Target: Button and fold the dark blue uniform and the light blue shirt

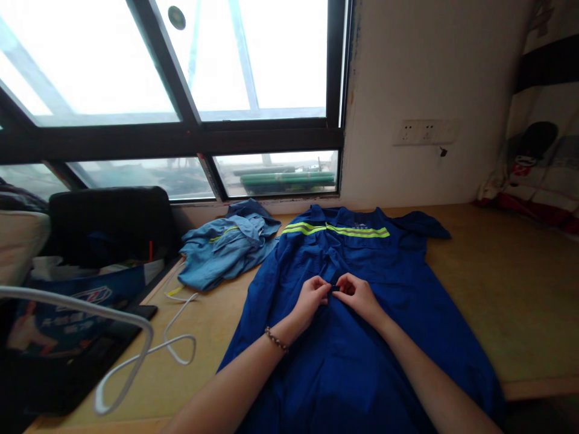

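A dark blue work uniform with yellow-and-silver reflective stripes lies spread over the wooden table, its collar toward the window. My left hand is over the middle of its front, fingers closed in a pinch on the cloth of the front opening. Opposite it, almost touching, my right hand pinches the same edge. A small dark bit shows between the fingertips; whether it is a button or folded cloth I cannot make out. Around my left wrist is a beaded bracelet.
A crumpled lighter blue garment lies at the back left of the wooden table. A white cable loops along the left edge. Beyond it are a printed bag and a black chair back. Wall sockets and a window stand behind.
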The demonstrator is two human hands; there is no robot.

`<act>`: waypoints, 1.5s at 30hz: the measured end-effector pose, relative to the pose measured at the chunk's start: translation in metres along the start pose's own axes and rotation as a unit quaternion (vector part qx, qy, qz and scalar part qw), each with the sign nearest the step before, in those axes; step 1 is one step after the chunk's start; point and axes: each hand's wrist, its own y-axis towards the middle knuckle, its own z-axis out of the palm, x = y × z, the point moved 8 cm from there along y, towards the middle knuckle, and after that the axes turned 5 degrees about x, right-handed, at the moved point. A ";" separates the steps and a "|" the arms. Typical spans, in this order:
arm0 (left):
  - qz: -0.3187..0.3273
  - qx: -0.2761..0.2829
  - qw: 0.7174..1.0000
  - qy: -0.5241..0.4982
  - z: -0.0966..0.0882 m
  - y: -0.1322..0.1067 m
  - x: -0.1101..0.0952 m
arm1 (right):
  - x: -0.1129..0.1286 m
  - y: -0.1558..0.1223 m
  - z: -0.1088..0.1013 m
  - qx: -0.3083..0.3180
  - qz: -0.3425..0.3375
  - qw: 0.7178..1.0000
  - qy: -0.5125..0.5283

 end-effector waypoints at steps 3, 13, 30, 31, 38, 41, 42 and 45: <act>-0.003 0.000 1.000 -0.014 0.000 -0.001 0.000 | -0.008 0.002 0.001 0.004 0.015 1.000 0.020; 0.076 0.076 0.994 -0.003 0.015 -0.003 -0.016 | -0.020 0.006 0.004 0.015 0.027 0.999 0.030; 0.165 0.141 0.947 0.237 0.019 0.009 -0.017 | -0.019 0.000 -0.005 0.013 0.125 0.986 0.113; 0.168 0.142 0.943 0.249 0.019 0.012 -0.017 | -0.009 -0.005 -0.003 0.021 0.117 0.989 0.090; 0.202 0.148 0.923 0.292 0.014 0.054 -0.026 | 0.031 -0.032 0.027 0.069 0.033 0.965 -0.250; 0.190 0.127 0.922 0.311 0.012 0.082 -0.029 | 0.018 -0.023 0.024 0.016 0.054 0.939 -0.341; 0.180 0.110 0.923 0.321 0.011 0.091 -0.029 | 0.015 -0.019 0.023 0.004 0.055 0.933 -0.356; 0.155 0.057 0.924 0.346 0.012 0.109 -0.029 | 0.008 -0.009 0.017 -0.013 0.051 0.925 -0.376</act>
